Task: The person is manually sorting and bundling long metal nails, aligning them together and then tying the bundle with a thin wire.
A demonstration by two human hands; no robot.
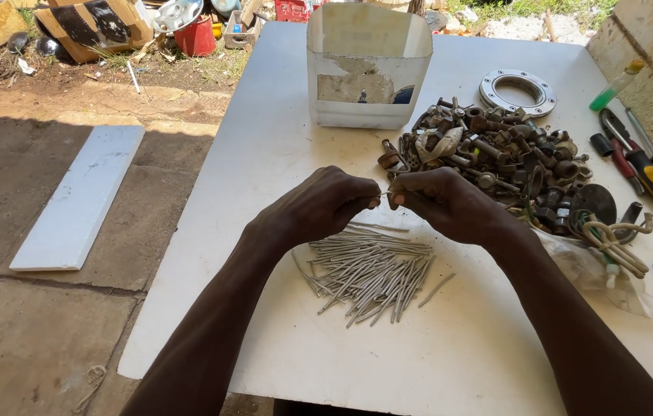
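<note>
My left hand and my right hand meet above the white table, fingertips pinched together on a thin grey nail held between them. Just below the hands lies a loose pile of several long grey nails. Behind my right hand sits a heap of rusty bolts and nuts.
A cut-open white plastic container stands at the table's back. A metal flange ring, screwdrivers, a green bottle and a clear plastic bag lie to the right. A white board rests on the paved ground at left, junk beyond.
</note>
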